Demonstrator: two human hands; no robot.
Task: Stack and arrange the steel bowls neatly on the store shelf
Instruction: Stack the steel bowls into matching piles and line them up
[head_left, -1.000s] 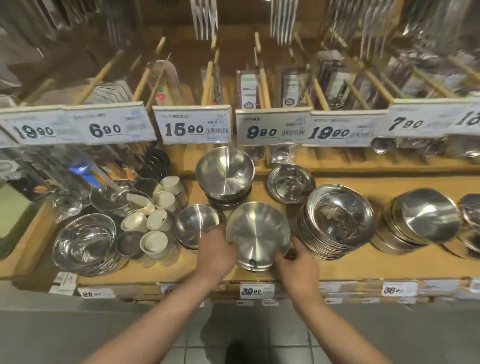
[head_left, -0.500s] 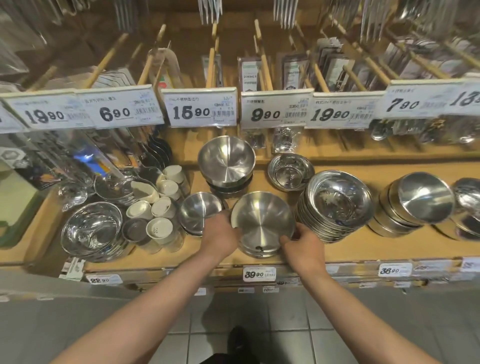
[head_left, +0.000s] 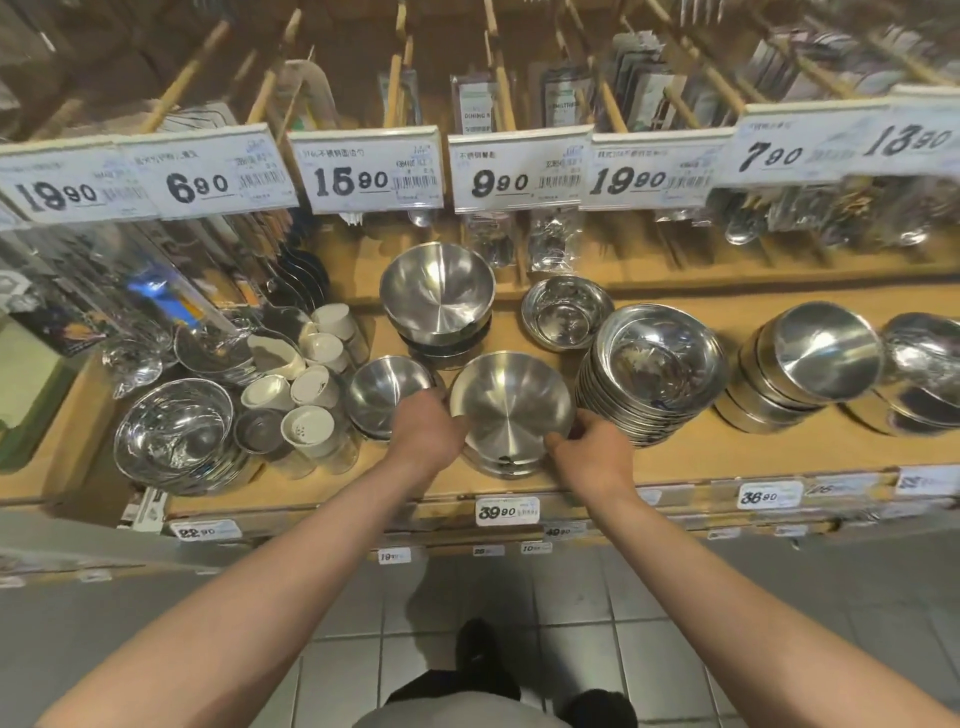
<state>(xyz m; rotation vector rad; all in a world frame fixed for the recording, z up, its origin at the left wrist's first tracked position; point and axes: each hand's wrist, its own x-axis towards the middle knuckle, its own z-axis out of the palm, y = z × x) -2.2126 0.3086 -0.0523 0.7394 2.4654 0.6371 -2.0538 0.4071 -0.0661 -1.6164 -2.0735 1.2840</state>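
Fingers: left hand (head_left: 427, 435) curled over the left rim of the front bowl (head_left: 511, 408), knuckles toward the camera; right hand (head_left: 589, 453) grasping the right rim, thumb and fingertips bent onto the edge. Both grasp the same bowl from opposite sides. Judgement: a two-sided hold keeps the bowl level and centred while it seats on the ones beneath.

Largest to smallest:

Shelf (head_left: 753, 457), wooden, sloping toward the aisle with a low front lip. Judgement: the slope explains why the stacks lean forward and why each needs squaring against the lip.

Plate stack (head_left: 657, 371), tall, tilted, just right of the held bowl and close to the right hand. Judgement: a knock hazard if the right wrist swings out.

Far-right stack (head_left: 815, 361), tipped on its side, mouth facing the aisle. Not yet tidied.

Front bowl: sits on a short stack at the shelf's front edge, above the 39.90 tag (head_left: 506, 512). Nested, slightly off-centre over the lower rims, so probably in final adjustment.

Rear stack (head_left: 437, 293), directly behind, tilted forward.

Shiny bowl (head_left: 176, 431), far left, well apart.

Small bowl (head_left: 387, 395), touching or just beside the left hand; cannot tell which.

Small rear bowl (head_left: 567, 312), alone behind the plates.

White cups (head_left: 311, 384), clustered loosely left of the small bowl.
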